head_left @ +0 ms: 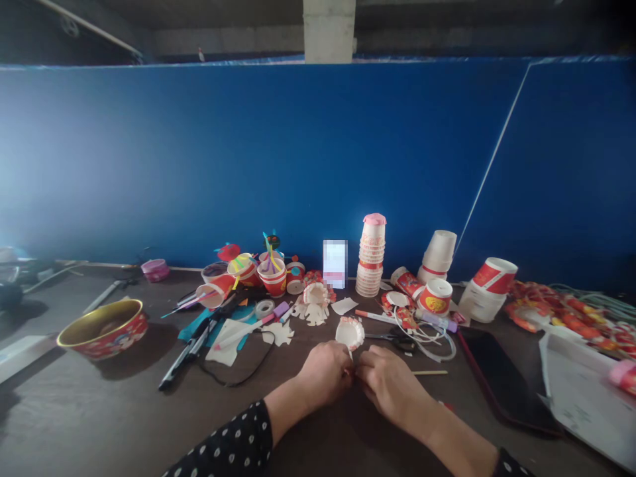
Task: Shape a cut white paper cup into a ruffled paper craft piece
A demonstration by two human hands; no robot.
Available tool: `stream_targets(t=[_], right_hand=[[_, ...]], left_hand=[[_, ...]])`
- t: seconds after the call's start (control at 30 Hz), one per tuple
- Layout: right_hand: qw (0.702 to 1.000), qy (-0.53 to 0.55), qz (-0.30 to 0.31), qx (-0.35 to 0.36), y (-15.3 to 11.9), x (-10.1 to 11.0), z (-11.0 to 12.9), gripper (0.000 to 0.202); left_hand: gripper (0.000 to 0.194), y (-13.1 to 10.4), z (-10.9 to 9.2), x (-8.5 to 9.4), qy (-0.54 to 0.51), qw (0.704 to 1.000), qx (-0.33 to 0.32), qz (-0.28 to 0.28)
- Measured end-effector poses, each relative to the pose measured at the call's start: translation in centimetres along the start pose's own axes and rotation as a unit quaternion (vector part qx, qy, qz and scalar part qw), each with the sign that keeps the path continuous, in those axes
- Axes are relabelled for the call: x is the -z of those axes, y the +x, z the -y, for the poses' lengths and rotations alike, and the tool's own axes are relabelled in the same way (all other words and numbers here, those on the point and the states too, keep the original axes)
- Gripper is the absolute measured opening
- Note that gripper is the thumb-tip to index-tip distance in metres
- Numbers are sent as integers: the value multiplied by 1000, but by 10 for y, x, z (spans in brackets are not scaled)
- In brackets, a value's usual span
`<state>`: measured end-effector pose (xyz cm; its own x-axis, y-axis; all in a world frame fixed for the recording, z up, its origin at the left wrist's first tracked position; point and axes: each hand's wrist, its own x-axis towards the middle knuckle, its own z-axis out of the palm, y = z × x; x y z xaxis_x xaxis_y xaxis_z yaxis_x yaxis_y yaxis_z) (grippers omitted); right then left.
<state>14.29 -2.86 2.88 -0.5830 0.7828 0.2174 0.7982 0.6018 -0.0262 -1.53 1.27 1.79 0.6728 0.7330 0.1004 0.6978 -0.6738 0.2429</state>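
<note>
My left hand point(324, 372) and my right hand point(390, 383) meet low over the table, fingertips pinched close together. Whatever they pinch is mostly hidden by the fingers; a thin white sliver and a bit of red show between them. Just beyond the knuckles, a paper cup cut down to a shallow piece with a folded, pink-and-white edge point(350, 333) faces me; I cannot tell if my fingers touch it. Black-handled scissors point(401, 339) lie to its right, and a wooden stick point(430, 372) is beside my right hand.
Stacked paper cups point(370, 265) stand at the back, near a lit phone screen point(335, 264). A red-gold bowl point(106, 334) sits left, with pens point(186, 354) and paper scraps point(278, 333) nearer. Rightward lie a white cable point(428, 344), a dark phone point(504, 377) and a white tray point(571, 391).
</note>
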Motion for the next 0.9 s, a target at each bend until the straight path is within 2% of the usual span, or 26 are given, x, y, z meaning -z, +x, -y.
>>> stream_targets(t=[0.4, 0.9], right_hand=[[999, -34, 12, -10, -4, -7, 1, 21], [994, 1, 78, -74, 3, 8, 7, 24]], left_hand=[[15, -1, -2, 0, -23, 1000, 7, -2], [17, -2, -5, 2, -39, 998, 55, 0]])
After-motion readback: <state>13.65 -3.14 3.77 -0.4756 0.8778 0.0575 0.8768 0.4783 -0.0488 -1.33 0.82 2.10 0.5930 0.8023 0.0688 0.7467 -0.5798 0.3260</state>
